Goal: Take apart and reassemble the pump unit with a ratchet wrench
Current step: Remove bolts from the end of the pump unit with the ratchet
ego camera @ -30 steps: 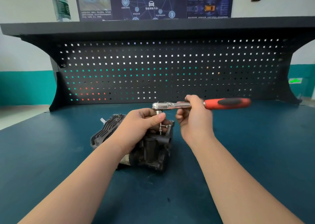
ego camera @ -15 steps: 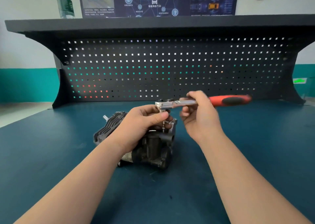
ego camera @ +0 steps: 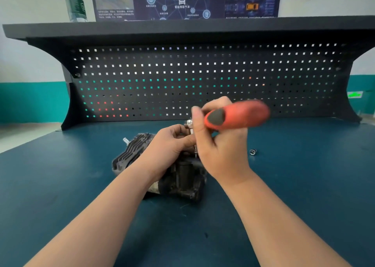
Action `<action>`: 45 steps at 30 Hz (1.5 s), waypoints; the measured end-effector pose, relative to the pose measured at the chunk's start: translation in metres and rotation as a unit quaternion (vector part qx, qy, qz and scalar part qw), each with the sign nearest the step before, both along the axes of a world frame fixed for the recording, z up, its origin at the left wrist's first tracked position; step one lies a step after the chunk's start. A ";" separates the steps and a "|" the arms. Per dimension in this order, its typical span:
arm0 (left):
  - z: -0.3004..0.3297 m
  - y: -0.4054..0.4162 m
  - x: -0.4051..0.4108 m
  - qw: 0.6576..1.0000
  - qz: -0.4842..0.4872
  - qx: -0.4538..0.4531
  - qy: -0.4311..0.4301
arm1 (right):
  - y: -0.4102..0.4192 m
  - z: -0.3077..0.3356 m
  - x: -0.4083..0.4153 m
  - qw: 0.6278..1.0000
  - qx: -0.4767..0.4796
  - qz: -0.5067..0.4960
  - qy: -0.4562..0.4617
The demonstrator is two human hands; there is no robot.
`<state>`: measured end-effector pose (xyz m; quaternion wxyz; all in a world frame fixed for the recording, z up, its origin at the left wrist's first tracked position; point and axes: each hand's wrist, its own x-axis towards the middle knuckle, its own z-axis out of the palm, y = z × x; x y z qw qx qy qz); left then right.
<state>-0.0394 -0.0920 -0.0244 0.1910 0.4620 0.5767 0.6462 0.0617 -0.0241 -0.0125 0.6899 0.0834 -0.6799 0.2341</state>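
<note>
Red-handled ratchet wrench (ego camera: 235, 114) clasped in right hand (ego camera: 219, 149) above pump unit (ego camera: 182, 175); left hand (ego camera: 168, 147) pinching its socket end.

Blurred Chinese lettering on the wall poster (ego camera: 184, 0), illegible; bottle (ego camera: 75, 2) label likewise unreadable

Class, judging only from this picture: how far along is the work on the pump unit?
Done: one small metal part lies loose on the bench. In hand: the right hand grips the ratchet wrench, the left hand steadying the pump unit. Left: the unit looks largely assembled.
</note>
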 end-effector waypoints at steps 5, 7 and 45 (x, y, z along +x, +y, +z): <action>0.002 -0.007 -0.002 0.990 -0.113 -0.004 -0.082 | 0.001 0.002 -0.002 0.963 -0.208 0.167 0.042; 0.002 -0.006 -0.002 0.990 -0.109 -0.009 -0.093 | 0.015 0.007 -0.002 0.859 -0.423 0.280 0.068; -0.001 -0.005 -0.001 0.999 0.002 -0.019 0.034 | -0.009 0.011 0.009 0.993 0.015 -0.094 -0.063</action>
